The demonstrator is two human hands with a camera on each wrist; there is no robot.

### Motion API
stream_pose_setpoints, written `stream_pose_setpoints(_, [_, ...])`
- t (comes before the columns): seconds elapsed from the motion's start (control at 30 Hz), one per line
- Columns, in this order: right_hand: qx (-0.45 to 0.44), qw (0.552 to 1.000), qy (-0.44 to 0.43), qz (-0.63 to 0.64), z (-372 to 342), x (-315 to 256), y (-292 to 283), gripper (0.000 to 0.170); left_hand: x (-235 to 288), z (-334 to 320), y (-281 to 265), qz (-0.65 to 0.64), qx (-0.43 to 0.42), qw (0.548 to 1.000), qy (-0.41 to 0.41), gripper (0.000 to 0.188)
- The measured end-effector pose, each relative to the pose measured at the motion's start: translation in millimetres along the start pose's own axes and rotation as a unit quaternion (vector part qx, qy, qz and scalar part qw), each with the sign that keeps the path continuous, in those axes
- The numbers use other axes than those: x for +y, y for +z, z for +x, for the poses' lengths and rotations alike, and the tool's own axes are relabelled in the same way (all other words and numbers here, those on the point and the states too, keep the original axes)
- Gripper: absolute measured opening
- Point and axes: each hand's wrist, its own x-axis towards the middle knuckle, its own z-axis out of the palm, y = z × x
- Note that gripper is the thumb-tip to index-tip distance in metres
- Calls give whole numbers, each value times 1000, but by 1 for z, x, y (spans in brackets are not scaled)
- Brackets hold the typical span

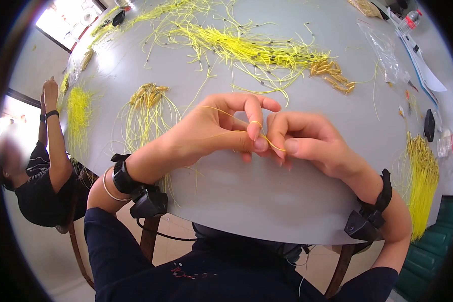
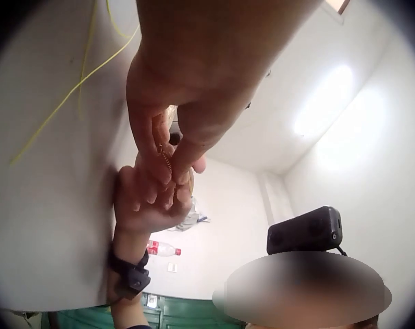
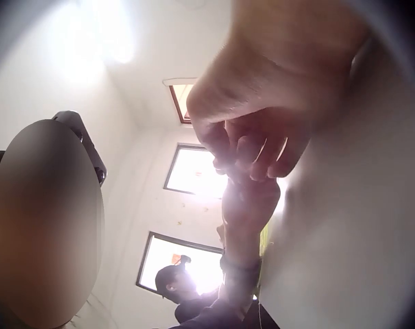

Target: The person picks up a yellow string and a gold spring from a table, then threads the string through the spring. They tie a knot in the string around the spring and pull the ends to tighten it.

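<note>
Yellow cord (image 1: 275,145) | I see left hand (image 1: 211,128) and right hand (image 1: 314,143) both pinching it | I judge it unfinished; gold-ended bundle (image 1: 422,183) seems done

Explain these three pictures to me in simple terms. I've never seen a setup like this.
There is no robot here: a person works with bare hands. The wide picture, looking down, comes from a head camera. The other two come from a left wrist camera and a right wrist camera, each showing its own hand up close.

The left hand and right hand meet, fingertips pinching a thin yellow cord.

On the grey table lie bundles of yellow strands, some ending in gold-coloured pieces, and a clear plastic bag. Another person sits at the left.
</note>
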Motion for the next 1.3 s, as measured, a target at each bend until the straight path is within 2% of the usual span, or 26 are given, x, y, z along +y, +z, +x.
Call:
stream_pose_setpoints(0.03, [1, 1000, -1, 0, 0, 2, -2, 13, -3, 1, -1, 1, -13, 1000, 23, 21])
stream_pose_setpoints(0.07, [-39, 998, -1, 44, 0, 3, -4, 16, -1, 0, -1, 1, -14, 1000, 23, 21])
stream_pose_setpoints(0.1, [-79, 993, -2, 88, 0, 4, -5, 19, 3, 0, -1, -9, 15, 1000, 7, 20])
stream_pose_setpoints(0.13, [-79, 993, -2, 88, -1, 4, -3, 19, 6, -1, -1, -19, 44, 999, -10, 19])
stream_pose_setpoints(0.2, [102, 990, -45, 88, -4, 4, 2, 19, 10, -1, 4, 10, 50, 999, -15, 20])
stream_pose_setpoints(0.23, [113, 983, -104, 105, -2, 4, -2, 20, 11, -1, 5, 39, 56, 997, -20, 23])
stream_pose_setpoints(0.27, [113, 982, -105, 105, 0, 3, -3, 20, 9, -3, 5, 40, 57, 997, -20, 23])
stream_pose_setpoints(0.33, [196, 959, -106, 176, 1, 1, -4, 18, 5, -6, 6, 93, -32, 991, -93, 31])
stream_pose_setpoints(0.4, [197, 956, -98, 193, 0, 1, -4, 17, 12, -11, 8, 108, -72, 989, -74, 39])
stream_pose_setpoints(0.47, [181, 954, -113, 213, 0, 2, -7, 14, 16, -12, 8, 147, -125, 975, -113, 50])
stream_pose_setpoints(0.5, [180, 954, -112, 213, -1, 2, -8, 14, 15, -11, 7, 146, -124, 975, -113, 50])
stream_pose_setpoints(0.57, [169, 952, -113, 230, -1, 3, -9, 13, 12, -7, 2, 218, -227, 948, -50, 60])
stream_pose_setpoints(0.67, [163, 955, -124, 213, 1, 2, -7, 14, 7, -5, 1, 218, -267, 939, -18, 70])
stream_pose_setpoints(0.7, [164, 955, -125, 213, 1, 2, -5, 14, 9, -6, 2, 218, -267, 939, -18, 70])
stream_pose_setpoints(0.77, [152, 959, -123, 203, 1, 1, -1, 14, 16, -8, 5, 224, -245, 942, -52, 45])
stream_pose_setpoints(0.8, [153, 959, -124, 202, 1, 2, 0, 14, 17, -7, 6, 225, -246, 941, -51, 45])
stream_pose_setpoints(0.83, [121, 965, -122, 200, 1, 2, 0, 14, 19, -6, 6, 212, -228, 945, -96, 31])
stream_pose_setpoints(0.87, [88, 969, -120, 198, 2, 3, 1, 14, 20, -6, 6, 199, -210, 947, -140, 26])
stream_pose_setpoints(0.9, [87, 969, -120, 198, 2, 1, 5, 14, 18, -6, 7, 199, -209, 947, -140, 26])
stream_pose_setpoints(0.97, [168, 970, -84, 154, 2, -4, 12, 13, 13, -7, 10, 195, -116, 970, -86, 36])
stream_pose_setpoints(1.0, [169, 970, -82, 154, 2, -3, 11, 13, 13, -7, 10, 194, -116, 970, -87, 36])
stream_pose_setpoints(1.07, [171, 974, -146, 29, 1, -2, 4, 11, 14, -6, 11, 263, -83, 954, -114, 37])
stream_pose_setpoints(1.1, [171, 974, -145, 29, 2, -6, -3, 11, 13, -7, 10, 262, -83, 955, -114, 37])
stream_pose_setpoints(1.17, [288, 932, -206, -82, -1, -13, -20, 10, 12, -8, 7, 268, -34, 959, -88, 36])
stream_pose_setpoints(1.27, [267, 937, -220, -39, -6, -11, -31, 11, 14, -6, 5, 288, -36, 955, -63, 32])
stream_pose_setpoints(1.3, [289, 933, -213, -31, -4, -11, -27, 11, 13, -7, 3, 288, -34, 955, -63, 32])
